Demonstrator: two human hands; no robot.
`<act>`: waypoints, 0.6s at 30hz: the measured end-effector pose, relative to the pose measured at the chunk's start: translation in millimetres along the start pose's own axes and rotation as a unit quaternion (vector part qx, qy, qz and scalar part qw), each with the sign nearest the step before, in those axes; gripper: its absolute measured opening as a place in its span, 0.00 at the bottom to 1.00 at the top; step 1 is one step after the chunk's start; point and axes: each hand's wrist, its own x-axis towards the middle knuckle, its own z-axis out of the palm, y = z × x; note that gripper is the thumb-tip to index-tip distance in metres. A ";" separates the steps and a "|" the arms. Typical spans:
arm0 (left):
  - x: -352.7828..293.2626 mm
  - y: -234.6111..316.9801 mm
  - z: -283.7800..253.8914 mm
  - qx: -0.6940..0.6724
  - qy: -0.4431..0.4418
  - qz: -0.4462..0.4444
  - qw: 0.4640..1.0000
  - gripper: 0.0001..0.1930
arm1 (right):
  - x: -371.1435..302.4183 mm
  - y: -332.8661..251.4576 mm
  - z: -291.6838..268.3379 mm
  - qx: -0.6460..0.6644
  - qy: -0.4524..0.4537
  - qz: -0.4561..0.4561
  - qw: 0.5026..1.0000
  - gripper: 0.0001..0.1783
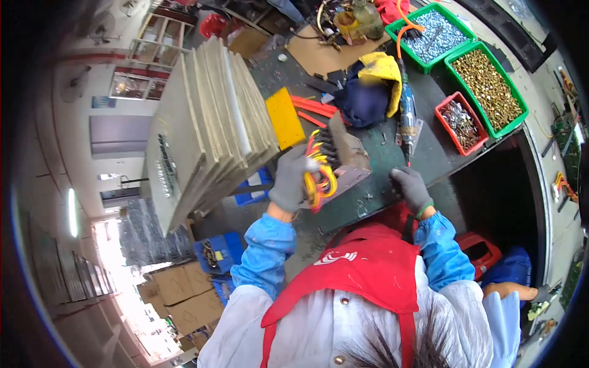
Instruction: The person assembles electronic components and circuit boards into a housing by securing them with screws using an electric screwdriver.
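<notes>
My left hand (289,183), in a grey glove, is closed around a bundle of yellow and red wires (325,184) with black connectors (325,147) at its upper end. Right beside that bundle, a bent grey metal bracket (351,150) rests near the bench edge. My right hand (412,189), also gloved, has its fingers curled just below the bit of a power screwdriver (407,113). What those fingers hold, if anything, is too small to make out. The screwdriver lies on the dark green bench (383,162), with an orange hose at its far end.
Green bins of silver screws (434,35) and brass-coloured screws (488,86), plus a red bin (460,122), stand at the right. A stack of boards (215,116) rises at the left. Behind lie a navy and yellow cloth (368,98) and a yellow block (284,118). Another person's gloved hand (542,294) shows lower right.
</notes>
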 end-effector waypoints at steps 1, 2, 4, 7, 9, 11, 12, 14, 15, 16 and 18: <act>-11.0 7.5 -8.7 -0.046 0.016 -0.011 0.999 0.12 | 0.9 2.1 -7.5 0.007 0.012 -0.008 1.000 0.12; -18.6 16.1 -17.8 -0.094 0.034 -0.022 0.995 0.11 | 2.9 3.3 -15.1 0.013 0.023 -0.014 1.000 0.12; -19.0 -35.4 -98.7 -0.193 0.096 -0.004 0.976 0.11 | -1.0 -6.6 -16.4 0.021 0.024 0.004 0.999 0.10; -40.5 -28.2 -121.0 -0.300 0.047 0.011 0.953 0.06 | 0.4 -3.6 -22.4 0.025 0.017 0.027 0.999 0.10; -52.2 -48.9 -152.5 -0.358 0.081 0.002 0.930 0.10 | 5.4 -1.0 -18.4 0.023 0.027 0.031 0.999 0.10; -60.4 -58.9 -155.4 -0.369 0.080 0.030 0.925 0.10 | 8.3 8.3 -13.2 0.007 0.011 0.034 0.999 0.10; -61.1 -61.9 -155.2 -0.377 0.063 0.057 0.922 0.09 | 9.6 3.2 -9.2 -0.003 0.007 0.030 1.000 0.11; -69.7 -68.5 -160.8 -0.384 0.064 0.064 0.919 0.09 | 14.0 -2.3 7.5 -0.022 -0.033 0.016 0.999 0.11; -68.6 -75.1 -163.4 -0.394 0.084 0.074 0.912 0.08 | 14.2 -10.9 20.2 -0.031 -0.060 -0.004 0.998 0.11; -68.1 -80.9 -167.0 -0.403 0.104 0.084 0.905 0.08 | 11.8 -24.7 36.4 -0.034 -0.107 -0.029 0.993 0.12; -66.7 -87.0 -173.5 -0.408 0.090 0.086 0.905 0.08 | 3.2 -62.0 75.5 -0.070 -0.195 -0.093 0.974 0.16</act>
